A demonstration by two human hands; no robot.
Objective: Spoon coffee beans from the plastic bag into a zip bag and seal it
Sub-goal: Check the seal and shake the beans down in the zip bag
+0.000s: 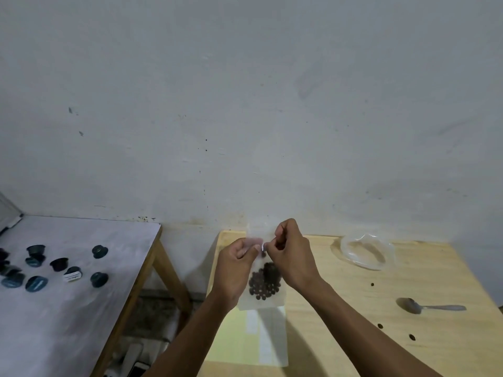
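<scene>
Head view: my left hand and right hand both pinch the top strip of the zip bag, held upright above the bench, coffee beans settled low inside. Sealing step, I judge: press the zip evenly from one end to the other, keep beans down. Bench's left edge is right under the bag; stray beans, spoon and plastic bag sit rightward, well apart.

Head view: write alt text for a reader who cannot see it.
Both hands, left hand and right hand, pinch the top of a small clear zip bag holding dark coffee beans above a light wooden table. A metal spoon and a crumpled clear plastic bag lie to the right.
</scene>
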